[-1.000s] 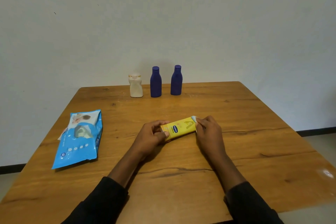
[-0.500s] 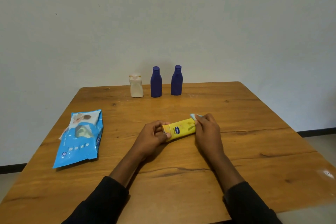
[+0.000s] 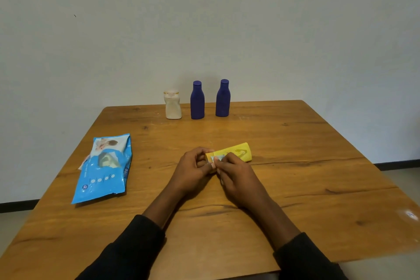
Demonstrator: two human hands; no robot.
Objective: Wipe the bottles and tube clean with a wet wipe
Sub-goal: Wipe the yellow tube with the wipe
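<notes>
A yellow tube point(image 3: 238, 153) lies on its side in the middle of the wooden table point(image 3: 295, 188). My left hand point(image 3: 193, 169) grips the tube's cap end. My right hand point(image 3: 236, 173) pinches a small pale wet wipe point(image 3: 217, 158) and presses it on the tube close to that cap end. Most of the wipe is hidden under my fingers. At the table's far edge stand a white bottle point(image 3: 173, 105) and two dark blue bottles point(image 3: 197, 103) point(image 3: 223, 98), all upright and in a row.
A blue pack of wet wipes point(image 3: 104, 167) lies flat on the left side of the table, its flap lifted. A pale wall rises right behind the bottles. Floor shows past the table's right and left edges.
My right hand has slid with the wipe from the tube's far right end leftward to the cap end, meeting my left hand. The tube's right end is now uncovered.
</notes>
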